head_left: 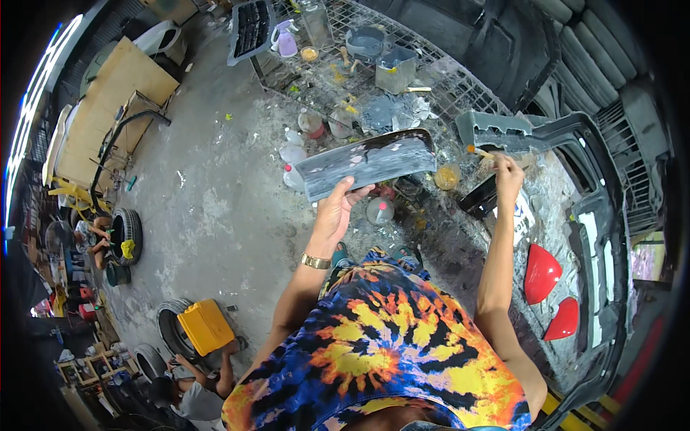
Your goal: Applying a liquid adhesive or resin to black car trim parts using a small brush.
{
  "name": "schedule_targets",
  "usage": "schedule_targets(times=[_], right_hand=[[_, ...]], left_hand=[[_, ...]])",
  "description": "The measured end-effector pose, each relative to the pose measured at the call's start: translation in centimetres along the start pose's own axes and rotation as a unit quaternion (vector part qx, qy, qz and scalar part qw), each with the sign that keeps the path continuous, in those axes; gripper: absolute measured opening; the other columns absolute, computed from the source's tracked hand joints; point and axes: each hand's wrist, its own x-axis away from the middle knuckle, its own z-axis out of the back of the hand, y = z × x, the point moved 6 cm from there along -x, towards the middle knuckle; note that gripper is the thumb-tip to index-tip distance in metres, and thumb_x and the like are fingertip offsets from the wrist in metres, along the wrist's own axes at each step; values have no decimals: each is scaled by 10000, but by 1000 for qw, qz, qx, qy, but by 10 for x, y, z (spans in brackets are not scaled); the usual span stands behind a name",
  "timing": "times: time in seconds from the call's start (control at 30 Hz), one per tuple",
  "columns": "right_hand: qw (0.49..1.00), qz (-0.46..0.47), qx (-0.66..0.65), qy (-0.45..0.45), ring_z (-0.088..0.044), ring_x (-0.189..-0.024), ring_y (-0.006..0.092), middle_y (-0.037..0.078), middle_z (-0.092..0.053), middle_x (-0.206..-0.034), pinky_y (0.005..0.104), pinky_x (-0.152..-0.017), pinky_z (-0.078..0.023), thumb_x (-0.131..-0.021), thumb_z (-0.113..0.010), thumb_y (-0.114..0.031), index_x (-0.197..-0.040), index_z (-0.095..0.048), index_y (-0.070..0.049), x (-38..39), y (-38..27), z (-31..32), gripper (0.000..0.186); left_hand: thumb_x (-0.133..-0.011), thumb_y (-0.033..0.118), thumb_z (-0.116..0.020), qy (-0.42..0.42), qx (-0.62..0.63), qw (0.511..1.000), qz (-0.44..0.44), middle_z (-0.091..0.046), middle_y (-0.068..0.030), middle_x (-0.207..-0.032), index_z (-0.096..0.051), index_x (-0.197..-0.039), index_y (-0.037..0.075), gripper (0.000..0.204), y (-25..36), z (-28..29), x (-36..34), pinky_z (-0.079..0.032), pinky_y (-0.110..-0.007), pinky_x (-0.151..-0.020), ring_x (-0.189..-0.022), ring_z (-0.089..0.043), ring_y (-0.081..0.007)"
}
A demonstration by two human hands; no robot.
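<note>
My left hand [336, 212] is closed on the lower edge of a long, curved car panel [359, 167], thumb on its face. Grey patches streak the panel, and its upper right end is dark and shiny. Out to the right, my right hand [508, 174] pinches a thin stick [484, 154] with an orange tip, too small to tell its exact kind. The tip points left, apart from the panel. Between panel and stick, a small cup of yellowish stuff [447, 177] stands on the cluttered bench. A clear bottle with a red cap [379, 210] is below the panel.
Grey bumper [609, 215] curves along the right, beside two red shell-shaped covers [543, 273]. A wire-mesh bench [438, 47] at the back bears tubs and a purple spray bottle [287, 42]. People work at lower left, near a yellow case [206, 327] and tyres [128, 237].
</note>
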Motion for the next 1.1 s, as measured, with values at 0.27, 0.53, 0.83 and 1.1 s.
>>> schedule_targets(times=[0.27, 0.53, 0.83, 1.1], right_hand=[[965, -79, -232, -99, -389, -471, 4, 8, -627, -686, 169, -408, -274, -879, -613, -150, -976, -680, 8, 73, -146, -66, 198], [959, -77, -224, -157, -377, -448, -8, 4, -620, -657, 168, -395, -255, -896, -620, -143, -949, -689, 7, 122, -162, -130, 173], [986, 159, 51, 28, -494, -509, 109, 61, -611, -668, 271, -486, -392, -855, -627, -38, -946, -675, 14, 154, -194, -100, 115], [926, 351, 88, -108, -600, -632, 245, 109, -611, -724, 339, -580, -484, -793, -648, -3, -959, -634, 17, 203, -238, -184, 167]], left_hand=[[-896, 68, -570, -40, 11, 998, 43, -625, -126, -1112, -544, -1152, -37, 278, -20, -5, -6, -572, -349, -834, -958, -646, -260], [-897, 65, -567, -67, -7, 996, 53, -614, -107, -1102, -537, -1157, -12, 272, -17, -10, 1, -575, -351, -822, -966, -639, -228], [-894, 90, -592, -58, 7, 996, 74, -631, -91, -1037, -598, -1050, -18, 190, -18, 3, -3, -549, -388, -883, -961, -629, -203], [-934, 128, -543, -51, 40, 993, 99, -627, -24, -966, -602, -1019, 7, 159, -44, 38, -4, -486, -285, -659, -849, -604, -148]])
